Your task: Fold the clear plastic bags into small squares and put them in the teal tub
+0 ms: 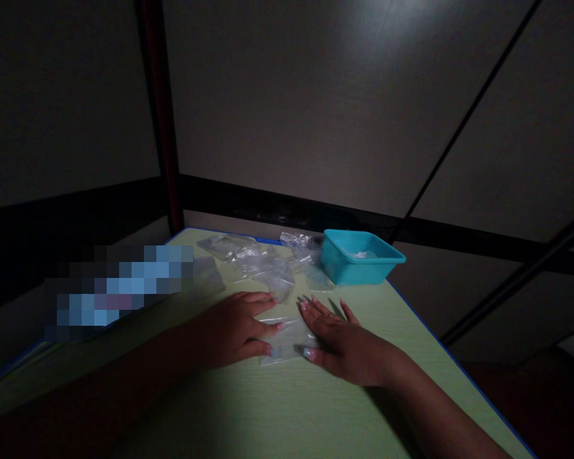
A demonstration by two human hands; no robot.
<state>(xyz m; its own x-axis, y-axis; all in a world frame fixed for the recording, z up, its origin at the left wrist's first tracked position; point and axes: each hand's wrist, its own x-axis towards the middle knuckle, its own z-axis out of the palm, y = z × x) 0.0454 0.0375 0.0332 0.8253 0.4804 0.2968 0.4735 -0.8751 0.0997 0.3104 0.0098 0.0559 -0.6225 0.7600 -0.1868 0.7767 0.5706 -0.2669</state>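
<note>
A clear plastic bag (287, 341) lies flat on the pale green table between my hands. My left hand (242, 325) is spread with its fingertips on the left part of the bag. On the bag's right side rests my right hand (337, 338), palm down with the fingers stretched out. Beyond them, several crumpled clear plastic bags (268, 264) lie in a loose pile. A turquoise plastic basket (358, 271) stands at the back right, with something whitish inside that I cannot make out.
The green table (220, 408) has a blue edge. A blurred-out light blue object (138, 280) is at its left side. Dark wall panels (287, 95) rise behind the table, with a dark red post (162, 115) at the left.
</note>
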